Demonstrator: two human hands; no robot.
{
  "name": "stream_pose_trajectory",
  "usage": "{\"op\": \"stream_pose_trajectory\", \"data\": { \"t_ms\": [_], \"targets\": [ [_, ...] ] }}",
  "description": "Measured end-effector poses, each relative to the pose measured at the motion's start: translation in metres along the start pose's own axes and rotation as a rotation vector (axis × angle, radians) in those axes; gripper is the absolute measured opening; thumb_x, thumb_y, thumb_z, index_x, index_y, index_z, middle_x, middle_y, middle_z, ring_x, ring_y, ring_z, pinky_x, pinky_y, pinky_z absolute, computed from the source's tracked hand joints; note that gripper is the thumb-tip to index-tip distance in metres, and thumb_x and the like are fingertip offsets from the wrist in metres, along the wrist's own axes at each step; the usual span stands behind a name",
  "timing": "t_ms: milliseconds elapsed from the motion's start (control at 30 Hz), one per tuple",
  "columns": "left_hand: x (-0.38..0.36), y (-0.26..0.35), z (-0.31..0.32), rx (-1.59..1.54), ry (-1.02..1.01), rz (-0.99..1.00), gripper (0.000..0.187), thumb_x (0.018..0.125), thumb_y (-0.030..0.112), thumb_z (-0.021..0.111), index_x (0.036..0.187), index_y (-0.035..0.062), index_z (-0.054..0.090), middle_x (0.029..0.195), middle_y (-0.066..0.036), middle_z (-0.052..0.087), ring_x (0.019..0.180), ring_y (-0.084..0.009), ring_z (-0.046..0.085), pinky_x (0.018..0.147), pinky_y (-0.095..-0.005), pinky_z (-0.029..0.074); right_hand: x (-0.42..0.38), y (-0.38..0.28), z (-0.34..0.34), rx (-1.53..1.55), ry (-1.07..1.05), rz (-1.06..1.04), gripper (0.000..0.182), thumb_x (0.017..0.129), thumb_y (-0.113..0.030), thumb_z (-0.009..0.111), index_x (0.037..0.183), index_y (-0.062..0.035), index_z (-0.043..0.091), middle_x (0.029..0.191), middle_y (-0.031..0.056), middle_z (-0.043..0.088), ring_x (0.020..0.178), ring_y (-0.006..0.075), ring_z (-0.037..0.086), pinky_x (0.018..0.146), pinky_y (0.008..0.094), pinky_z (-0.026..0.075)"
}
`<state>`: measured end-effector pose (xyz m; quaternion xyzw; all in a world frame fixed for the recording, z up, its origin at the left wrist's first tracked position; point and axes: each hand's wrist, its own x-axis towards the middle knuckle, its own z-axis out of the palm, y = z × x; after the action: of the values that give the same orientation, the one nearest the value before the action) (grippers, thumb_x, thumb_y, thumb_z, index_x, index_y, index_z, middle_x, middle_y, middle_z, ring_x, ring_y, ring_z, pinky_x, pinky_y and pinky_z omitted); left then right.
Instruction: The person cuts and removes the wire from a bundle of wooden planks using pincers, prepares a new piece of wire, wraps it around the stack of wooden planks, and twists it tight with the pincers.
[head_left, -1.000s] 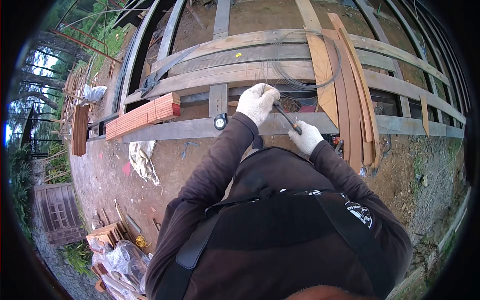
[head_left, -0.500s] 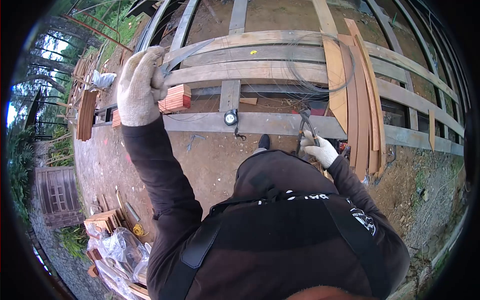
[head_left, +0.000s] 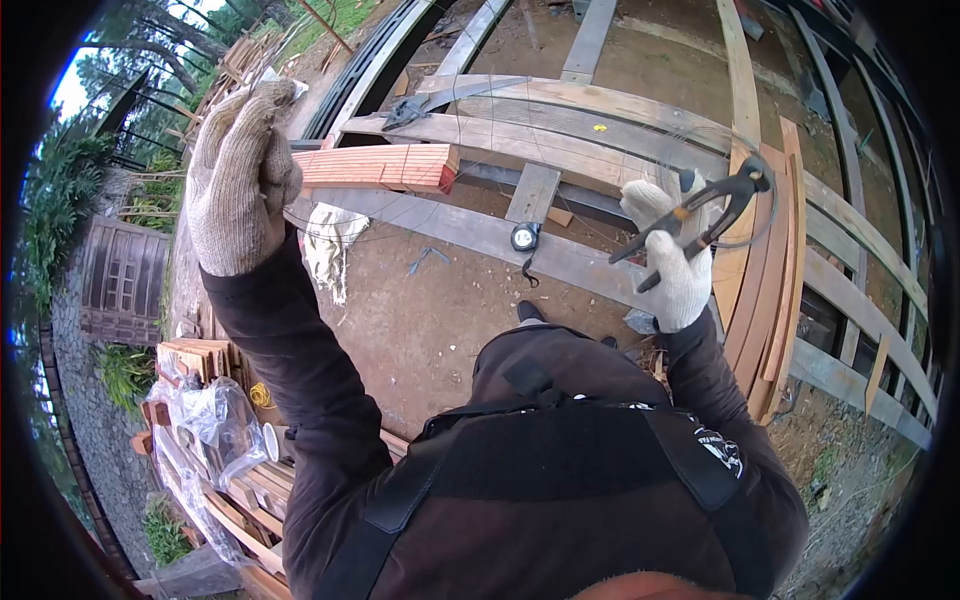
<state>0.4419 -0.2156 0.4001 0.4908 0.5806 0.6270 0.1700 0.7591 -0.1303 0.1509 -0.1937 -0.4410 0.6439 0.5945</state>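
My left hand [head_left: 240, 180], in a knitted work glove, is raised at the upper left with its fingers curled closed. Thin wire runs from it toward the loose wire coil [head_left: 773, 205] on the right; the grip itself is partly hidden by the fingers. My gloved right hand [head_left: 680, 265] is wrapped around the orange-and-black handles of end-cutting pincers [head_left: 738, 198]. Their jaws point up and right, above the timber frame, overlapping the coil. A stack of reddish wood battens [head_left: 385, 167] lies just right of my left hand.
A tape measure [head_left: 524, 236] sits on the frame's near grey beam [head_left: 440, 218]. Long brown boards [head_left: 750, 305] lie across the frame at right. A pale cloth [head_left: 328, 245] hangs below the battens. Plastic-covered lumber [head_left: 205, 420] is at lower left.
The pincers have risen in my right hand, from low beside the near beam to above the frame. My left hand has shifted slightly left. The view has turned, showing more of the battens.
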Motion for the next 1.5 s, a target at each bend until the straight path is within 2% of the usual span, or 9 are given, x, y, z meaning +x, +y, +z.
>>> {"op": "stream_pose_trajectory", "data": {
  "t_ms": [67,200,333,500,833,1033,1167,1300,1500],
  "targets": [
    [-0.002,0.001,-0.010,-0.013,-0.009,0.029,0.034,0.109,0.019,0.055,0.131,-0.0050,0.063,0.071,0.004,0.049,0.050,-0.0025,0.032,0.050,-0.0202,0.028,0.035,-0.012,0.017,0.254,-0.075,0.031,0.074,0.098,-0.002,0.054,0.163,0.0055,0.018,0.113,0.0202,0.071,0.118,0.0381,0.068,0.114,0.0510,0.047],
    [-0.005,0.007,-0.030,-0.084,0.001,0.109,0.035,0.107,0.018,0.058,0.131,-0.0069,0.063,0.081,-0.004,0.058,0.054,-0.0047,0.039,0.048,-0.0217,0.030,0.103,-0.001,0.021,0.041,-0.059,0.233,0.028,0.101,-0.009,0.060,0.127,0.0013,0.056,0.095,0.0126,0.064,0.085,0.0233,0.066,0.091,0.0473,0.059],
    [-0.005,0.008,-0.054,-0.075,-0.073,0.151,0.039,0.108,0.022,0.057,0.133,-0.0073,0.060,0.072,-0.001,0.053,0.048,-0.0046,0.035,0.044,-0.0213,0.029,0.165,0.040,0.044,-0.389,-0.262,0.133,0.025,0.092,-0.014,0.070,0.113,0.0001,0.069,0.115,0.0047,0.071,0.103,0.0115,0.060,0.096,0.0253,0.043],
    [0.003,0.000,-0.083,-0.514,-0.288,0.091,0.040,0.113,0.023,0.049,0.139,-0.0061,0.056,0.061,0.006,0.041,0.044,-0.0031,0.031,0.042,-0.0201,0.028,0.182,0.104,0.072,-0.462,-0.519,0.319,0.036,0.093,-0.027,0.076,0.119,-0.0025,0.071,0.119,0.0087,0.072,0.113,0.0163,0.062,0.103,0.0332,0.046],
    [-0.011,-0.043,-0.140,-0.633,0.222,-0.107,0.034,0.112,0.021,0.050,0.133,-0.0047,0.058,0.065,0.003,0.041,0.047,-0.0055,0.031,0.048,-0.0252,0.036,0.054,0.150,0.077,0.036,-1.042,1.114,0.031,0.083,-0.002,0.086,0.102,-0.0045,0.061,0.117,0.0177,0.075,0.112,0.0247,0.072,0.099,0.0397,0.058],
    [-0.046,-0.076,-0.214,-0.299,0.759,-0.313,0.025,0.108,0.018,0.060,0.123,-0.0016,0.063,0.066,0.005,0.048,0.046,-0.0045,0.030,0.047,-0.0227,0.032,0.061,0.133,0.085,-0.391,-1.552,0.877,0.023,0.086,-0.009,0.082,0.101,-0.0038,0.065,0.105,0.0093,0.077,0.100,0.0188,0.072,0.092,0.0354,0.056],
    [-0.106,-0.114,-0.289,-0.247,1.062,-0.444,0.012,0.104,0.016,0.062,0.104,0.0044,0.065,0.063,0.006,0.051,0.042,-0.0054,0.033,0.043,-0.0240,0.034,0.062,0.128,0.083,-0.608,-1.599,0.741,0.017,0.088,-0.008,0.077,0.098,-0.0040,0.064,0.089,0.0043,0.073,0.085,0.0152,0.068,0.080,0.0329,0.055],
    [-0.194,-0.145,-0.311,-0.425,1.196,-0.537,0.013,0.105,0.017,0.059,0.099,0.0060,0.063,0.061,0.006,0.050,0.040,-0.0053,0.031,0.039,-0.0237,0.031,0.076,0.112,0.083,-0.464,-1.349,1.132,0.014,0.087,-0.005,0.073,0.097,-0.0045,0.063,0.079,0.0052,0.070,0.061,0.0091,0.061,0.055,0.0248,0.047],
    [-0.282,-0.159,-0.271,-0.408,1.345,-0.616,0.016,0.106,0.019,0.062,0.099,0.0054,0.064,0.061,0.005,0.057,0.039,-0.0060,0.040,0.038,-0.0237,0.040,0.088,0.109,0.081,-0.144,-1.215,1.168,0.008,0.088,-0.001,0.065,0.095,-0.0010,0.061,0.076,0.0117,0.070,0.057,0.0133,0.062,0.054,0.0289,0.050]
  ]
}}
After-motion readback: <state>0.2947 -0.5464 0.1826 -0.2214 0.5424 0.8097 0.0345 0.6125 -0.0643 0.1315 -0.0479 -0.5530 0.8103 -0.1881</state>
